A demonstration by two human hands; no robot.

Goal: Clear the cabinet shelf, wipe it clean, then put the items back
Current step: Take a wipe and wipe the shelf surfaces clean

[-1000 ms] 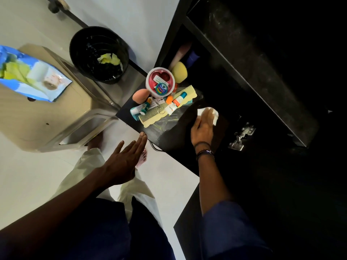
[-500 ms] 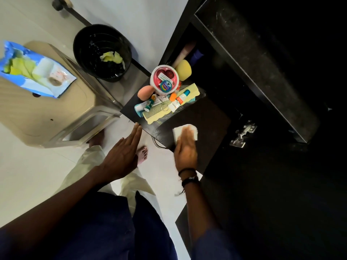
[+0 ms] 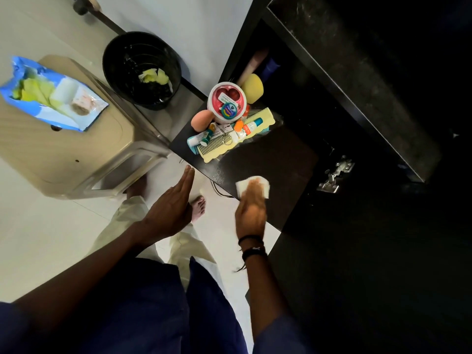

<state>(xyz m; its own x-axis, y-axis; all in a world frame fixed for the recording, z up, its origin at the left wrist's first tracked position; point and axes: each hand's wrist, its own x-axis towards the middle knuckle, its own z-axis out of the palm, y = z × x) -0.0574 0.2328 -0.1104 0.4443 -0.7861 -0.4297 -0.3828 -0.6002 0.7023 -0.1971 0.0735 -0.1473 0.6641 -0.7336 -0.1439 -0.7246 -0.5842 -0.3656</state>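
Black shelf [image 3: 275,154]: wiping underway, toiletries [image 3: 227,123] uncleared at its far end; right hand [image 3: 251,210] pressed wipe [image 3: 264,183] flat; left hand [image 3: 169,208] empty, outstretched.

FLOOR: pale glossy tiles [image 3: 38,238] | FURNITURE: beige stool [image 3: 63,154] left, black bin [image 3: 122,60] beside it, black cabinet [image 3: 357,80] right | LIGHT: bright on floor, cabinet interior dark

Two hands [image 3: 168,208] [image 3: 251,213], one wipe [image 3: 240,185], one bin [image 3: 115,60], two sponges [image 3: 201,120] [image 3: 252,88], one stool [image 3: 63,149].
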